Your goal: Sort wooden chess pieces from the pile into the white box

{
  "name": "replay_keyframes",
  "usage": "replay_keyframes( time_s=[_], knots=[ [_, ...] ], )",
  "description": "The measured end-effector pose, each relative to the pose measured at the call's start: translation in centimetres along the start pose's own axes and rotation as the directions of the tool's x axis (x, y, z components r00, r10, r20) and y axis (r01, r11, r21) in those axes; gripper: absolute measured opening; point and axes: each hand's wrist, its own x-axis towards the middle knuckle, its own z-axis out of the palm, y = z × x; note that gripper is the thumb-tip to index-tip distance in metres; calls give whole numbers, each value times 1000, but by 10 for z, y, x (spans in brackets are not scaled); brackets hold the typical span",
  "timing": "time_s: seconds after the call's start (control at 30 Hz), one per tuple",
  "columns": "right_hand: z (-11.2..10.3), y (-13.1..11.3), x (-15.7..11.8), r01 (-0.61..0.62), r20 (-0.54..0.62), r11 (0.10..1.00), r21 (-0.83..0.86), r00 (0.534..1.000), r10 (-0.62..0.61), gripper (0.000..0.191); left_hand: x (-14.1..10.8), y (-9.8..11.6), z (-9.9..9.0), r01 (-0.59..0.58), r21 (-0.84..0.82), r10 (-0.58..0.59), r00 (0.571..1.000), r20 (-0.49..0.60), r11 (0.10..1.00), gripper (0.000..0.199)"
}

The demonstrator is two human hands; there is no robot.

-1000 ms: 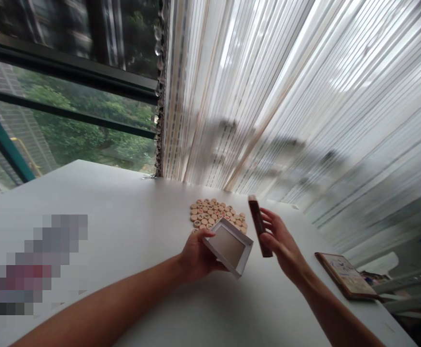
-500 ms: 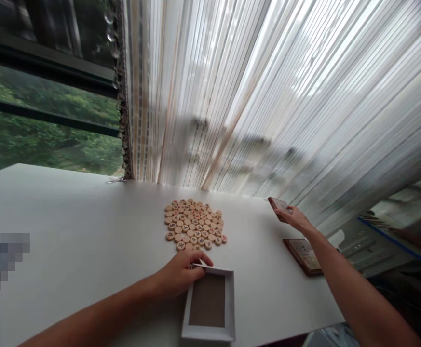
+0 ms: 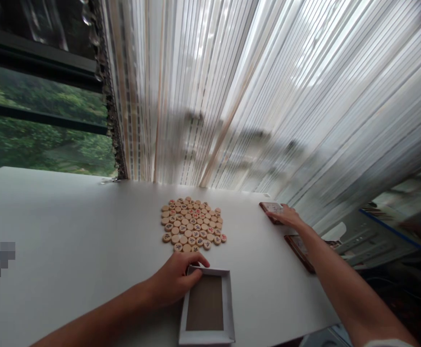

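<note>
- In the head view, my left hand (image 3: 176,279) is pinching the upper left corner of the shallow white box (image 3: 206,303), with my thumb reaching over its rim.
- That box is lying at the front of the white table (image 3: 87,241), open side up, its grey-brown floor showing.
- My right hand (image 3: 286,215) is stretching well away from my left and gripping a flat brown-edged case (image 3: 271,210) near the curtain; I cannot tell whether its whole underside is resting on the table.
- A second brown-edged case (image 3: 298,246) is lying nearer to me, with my right forearm covering part of it.
- Round wooden pieces (image 3: 192,224) are sitting in a close cluster between the white box and the curtain, some showing red or black characters, others showing plain faces.
- The striped curtain (image 3: 181,96) is hanging behind the table, and greenery is showing through the window (image 3: 47,144) to the left.
</note>
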Motion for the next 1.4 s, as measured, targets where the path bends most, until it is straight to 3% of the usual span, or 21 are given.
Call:
replay_keyframes(
  time_s=[0.1,0.17,0.23,0.33,0.47,0.57,0.73,0.8,0.9,1.0,1.07,1.23,1.4],
  knots=[
    [-4,-8,-2,14,-46,998,60,999,-11,42,0,-4,-6,-132,167,137,990,-18,977,26],
    [-4,-20,-7,58,-81,991,118,995,-49,61,1,-6,-12,-234,305,243,970,8,923,22],
    [-2,-37,-17,136,-116,972,190,987,-116,78,0,-6,-19,-239,358,257,967,-2,903,18],
    [1,-68,-41,284,-149,906,313,957,-248,86,-1,-5,-29,-218,422,252,968,-25,880,13],
    [-3,-117,-76,451,-164,777,439,890,-425,82,-3,-3,-40,-233,477,265,964,0,847,7],
    [-8,-152,-94,510,-165,696,505,849,-502,75,-3,-1,-47,-260,470,288,957,12,844,15],
    [-4,-189,-117,487,-154,626,609,847,-509,58,2,-3,-61,-231,435,323,934,-150,870,43],
    [-2,-198,-133,469,-104,600,648,836,-539,50,4,-7,-66,-234,422,339,921,-193,876,47],
    [-6,-207,-167,480,0,540,692,748,-664,36,5,-14,-68,-256,411,369,902,-223,875,52],
    [-12,-212,-195,580,126,475,661,539,-833,20,5,-20,-65,-272,407,397,879,-263,872,52],
    [-13,-211,-205,625,170,468,625,476,-863,17,5,-23,-63,-277,406,412,863,-294,871,52],
    [-6,-205,-204,590,297,521,617,439,-848,11,7,-30,-66,-240,402,407,819,-405,884,54],
    [-5,-203,-204,574,325,555,602,458,-827,13,11,-37,-72,-195,397,385,785,-484,897,56]
  ],
)
